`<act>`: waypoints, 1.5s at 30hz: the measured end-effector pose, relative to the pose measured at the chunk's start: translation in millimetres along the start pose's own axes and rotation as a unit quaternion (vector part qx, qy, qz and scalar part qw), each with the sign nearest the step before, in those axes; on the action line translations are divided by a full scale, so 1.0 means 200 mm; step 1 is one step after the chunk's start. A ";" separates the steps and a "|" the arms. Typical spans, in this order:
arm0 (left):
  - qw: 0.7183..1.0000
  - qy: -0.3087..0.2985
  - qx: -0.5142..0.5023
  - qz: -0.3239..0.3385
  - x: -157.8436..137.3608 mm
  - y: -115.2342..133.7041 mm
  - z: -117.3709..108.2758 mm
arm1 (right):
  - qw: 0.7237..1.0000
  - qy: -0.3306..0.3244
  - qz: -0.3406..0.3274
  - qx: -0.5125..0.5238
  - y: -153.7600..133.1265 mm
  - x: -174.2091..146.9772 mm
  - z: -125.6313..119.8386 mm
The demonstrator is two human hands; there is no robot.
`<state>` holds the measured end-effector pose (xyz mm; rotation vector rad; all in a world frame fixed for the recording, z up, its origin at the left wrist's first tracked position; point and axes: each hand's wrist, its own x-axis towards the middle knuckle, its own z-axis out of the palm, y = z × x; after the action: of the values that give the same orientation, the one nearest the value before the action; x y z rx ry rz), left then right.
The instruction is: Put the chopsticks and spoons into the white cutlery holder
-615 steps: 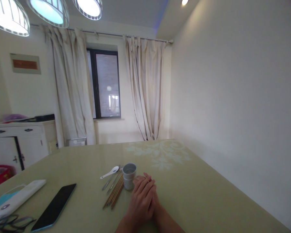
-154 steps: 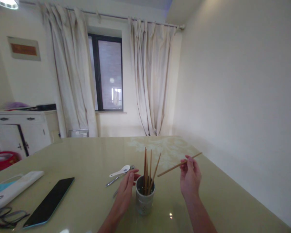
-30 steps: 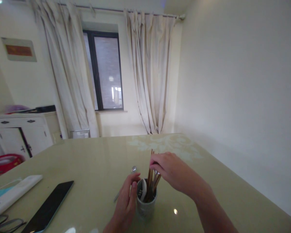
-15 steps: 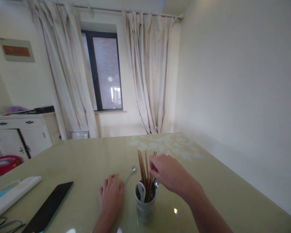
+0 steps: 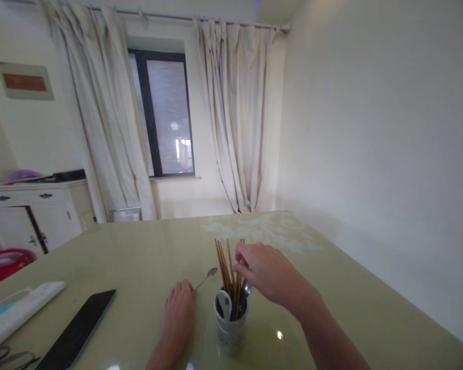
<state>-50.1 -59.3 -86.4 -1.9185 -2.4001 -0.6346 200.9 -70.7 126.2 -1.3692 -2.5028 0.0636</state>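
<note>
A cup (image 5: 230, 336) stands upright on the table, holding several wooden chopsticks (image 5: 224, 264), a white ceramic spoon (image 5: 224, 304) and a metal spoon (image 5: 247, 287). Over its right side, my right hand (image 5: 268, 270) is closed, thumb and fingers pinching the tops of the right-hand chopsticks. Left of the cup, my left hand (image 5: 179, 311) rests low on the table, its thumb and fingertips closed on the handle end of a second metal spoon (image 5: 211, 272). That spoon's bowl points away to the right. The grip itself is partly hidden by my hand.
On the left of the table (image 5: 146, 257) lie a black flat device (image 5: 79, 329), a white long object (image 5: 31, 308) and dark cables (image 5: 11, 357). A wall (image 5: 378, 154) runs along the right side. A white cabinet (image 5: 57, 221) and red basket (image 5: 7, 264) stand beyond the left edge.
The metal spoon at my left hand has turned, its bowl now seen at another angle. My left fingers have drawn in on its handle. My right hand and the chopsticks have shifted slightly left.
</note>
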 end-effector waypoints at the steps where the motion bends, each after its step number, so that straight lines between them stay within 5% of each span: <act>1: 0.999 0.011 -0.035 -0.001 0.01 -0.01 0.00 | 1.000 0.005 0.000 0.002 0.00 0.00 0.00; 7: 0.939 0.216 -0.267 -0.031 -0.01 0.06 -0.12 | 0.995 0.066 -0.015 0.068 -0.05 0.04 0.00; 12: 0.871 0.317 -0.338 0.162 -0.15 0.21 -0.16 | 0.971 0.086 -0.102 0.200 -0.12 0.06 0.03; 15: 0.860 0.313 -0.346 0.209 -0.20 0.25 -0.14 | 0.958 0.084 -0.137 0.236 -0.10 0.05 0.01; 21: 0.878 0.237 -0.320 0.265 -0.21 0.23 -0.15 | 0.953 0.195 -0.060 0.225 0.07 -0.02 -0.13; 25: 0.875 0.195 -0.282 0.342 -0.22 0.24 -0.18 | 0.967 0.154 -0.065 0.194 0.09 0.01 -0.12; 31: 0.889 0.186 -0.279 0.310 -0.21 0.25 -0.14 | 0.986 0.007 -0.080 0.148 0.03 0.10 0.03; 38: 0.888 0.188 -0.335 0.254 -0.21 0.25 -0.07 | 0.979 0.141 -0.040 0.142 0.10 0.05 -0.01; 41: 0.877 0.183 -0.398 0.197 -0.22 0.29 -0.06 | 0.944 0.243 0.006 0.224 0.15 -0.02 0.14; 45: 0.854 0.160 -0.470 0.155 -0.21 0.33 -0.06 | 0.856 0.332 0.111 0.381 0.17 -0.09 0.56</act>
<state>19.7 -91.2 -65.7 -2.0939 -1.5890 -2.1654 207.4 -55.5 9.4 -1.0606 -1.4752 0.4832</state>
